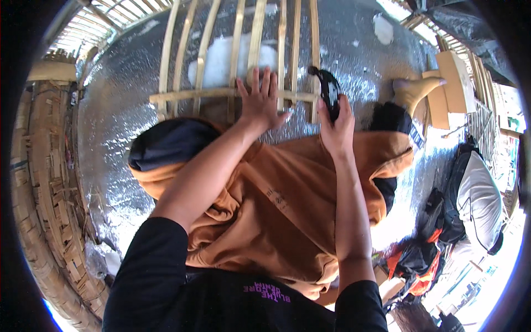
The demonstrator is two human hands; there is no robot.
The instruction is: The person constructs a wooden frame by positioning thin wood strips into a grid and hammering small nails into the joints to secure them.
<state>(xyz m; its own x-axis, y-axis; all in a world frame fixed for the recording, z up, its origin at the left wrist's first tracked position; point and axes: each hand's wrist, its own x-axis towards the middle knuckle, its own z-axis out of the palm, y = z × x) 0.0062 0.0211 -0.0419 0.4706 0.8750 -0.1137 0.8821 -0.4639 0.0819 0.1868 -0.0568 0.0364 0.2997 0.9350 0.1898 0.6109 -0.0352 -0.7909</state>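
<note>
A frame of light bamboo slats (238, 33) lies in front of me, with a crosspiece (188, 95) running across its near end. My left hand (260, 102) rests palm down on the slats and crosspiece, fingers spread and holding nothing. In my right hand (338, 123) is a black curved hand tool (329, 91), shiny and with a rounded knob at its far end. Its exact kind is not clear. The fingers wrap round its near part, and the tool sits beside the rightmost slat.
A brown hooded garment (276, 205) spreads across my lap. Silvery sheeting (121, 110) covers the floor, with a white patch (215, 63) under the slats. To the right are a socked foot (417, 93), cardboard (456, 83), a pale pillow (480, 199) and bags (420, 263). Woven bamboo (50, 182) borders the left.
</note>
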